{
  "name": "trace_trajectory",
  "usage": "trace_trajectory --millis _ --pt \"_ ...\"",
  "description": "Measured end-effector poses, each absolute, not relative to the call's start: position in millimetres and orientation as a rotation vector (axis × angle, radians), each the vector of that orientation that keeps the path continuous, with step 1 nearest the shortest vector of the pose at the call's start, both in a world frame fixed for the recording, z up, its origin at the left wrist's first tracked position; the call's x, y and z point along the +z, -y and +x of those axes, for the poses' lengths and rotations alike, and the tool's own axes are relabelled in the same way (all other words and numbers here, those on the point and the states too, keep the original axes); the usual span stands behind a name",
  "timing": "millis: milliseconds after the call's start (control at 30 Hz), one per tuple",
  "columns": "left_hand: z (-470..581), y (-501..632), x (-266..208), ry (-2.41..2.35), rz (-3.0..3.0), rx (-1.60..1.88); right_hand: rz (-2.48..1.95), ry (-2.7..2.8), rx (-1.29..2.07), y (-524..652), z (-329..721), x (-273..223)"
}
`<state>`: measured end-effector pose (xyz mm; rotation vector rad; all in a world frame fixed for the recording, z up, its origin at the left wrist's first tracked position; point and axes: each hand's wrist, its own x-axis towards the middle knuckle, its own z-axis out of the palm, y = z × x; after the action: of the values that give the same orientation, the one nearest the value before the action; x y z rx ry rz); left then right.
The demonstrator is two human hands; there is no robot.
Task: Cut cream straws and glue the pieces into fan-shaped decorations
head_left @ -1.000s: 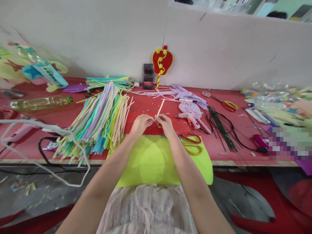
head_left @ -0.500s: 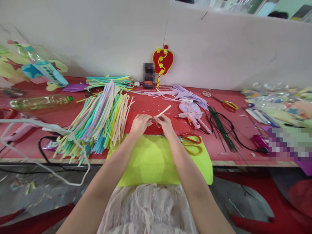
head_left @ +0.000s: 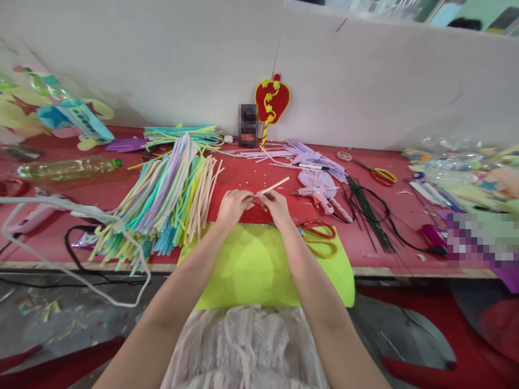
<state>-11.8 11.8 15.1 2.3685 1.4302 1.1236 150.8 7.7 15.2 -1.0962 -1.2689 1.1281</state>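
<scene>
The pale strip [head_left: 279, 183] is above the red sheet [head_left: 300, 209], slanting between the two hands. At the left, one big bundle of coloured stems [head_left: 162, 189] reaches the front edge of the table [head_left: 239, 170], some ends passing over it, so toward the left hand [head_left: 233, 207] only a narrow space is free. This hand has its fingers bent together beside the strip's lower end; whether they pinch it, I cannot tell. The right hand [head_left: 275, 204] grasps the strip between thumb and finger. Beyond both hands a bare stretch of table is open; to the right, a pink glue gun [head_left: 318, 195] limits the room. By count, left to right: one lying capped bottle [head_left: 68, 169], one red fan-shaped ornament [head_left: 278, 102], then two scissors [head_left: 322, 248], one near, one farther.
</scene>
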Motion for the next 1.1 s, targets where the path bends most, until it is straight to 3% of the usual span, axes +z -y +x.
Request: trace_trajectory --millis 1100 --pt "-11.2 -8.8 17.0 -1.423 2.405 1.134 -1.144 1.331 1.066 -8.5 151.8 13.5"
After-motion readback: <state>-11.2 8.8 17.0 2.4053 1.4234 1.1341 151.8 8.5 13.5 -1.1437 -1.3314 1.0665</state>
